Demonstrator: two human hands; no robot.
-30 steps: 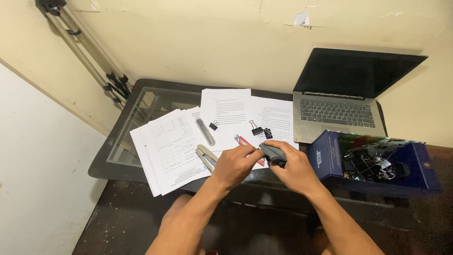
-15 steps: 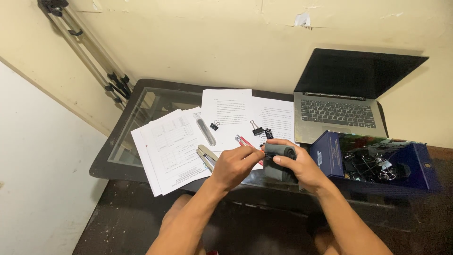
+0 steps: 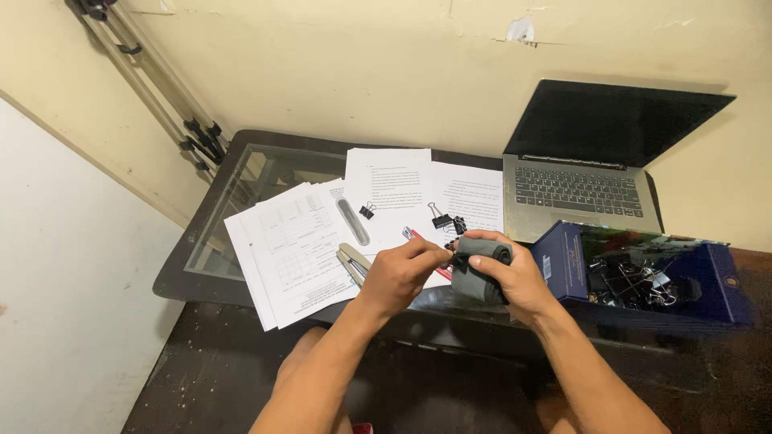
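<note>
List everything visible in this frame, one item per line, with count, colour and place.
Grey pouch: one, grey, in right hand.
Papers: several sheets, white, spread on desk.
Desk: one, black frame with glass top.
Laptop: one, grey, open, back right.
Blue box: one, holding binder clips, right of hands.
Loose clips: a few, black, on papers.
Pen case: one, clear, on papers.
Stapler: one, beige, left of hands.
Tripod: one, leaning at wall, left.
Left hand: pinching at pouch's edge.
Right hand: gripping pouch.
</note>
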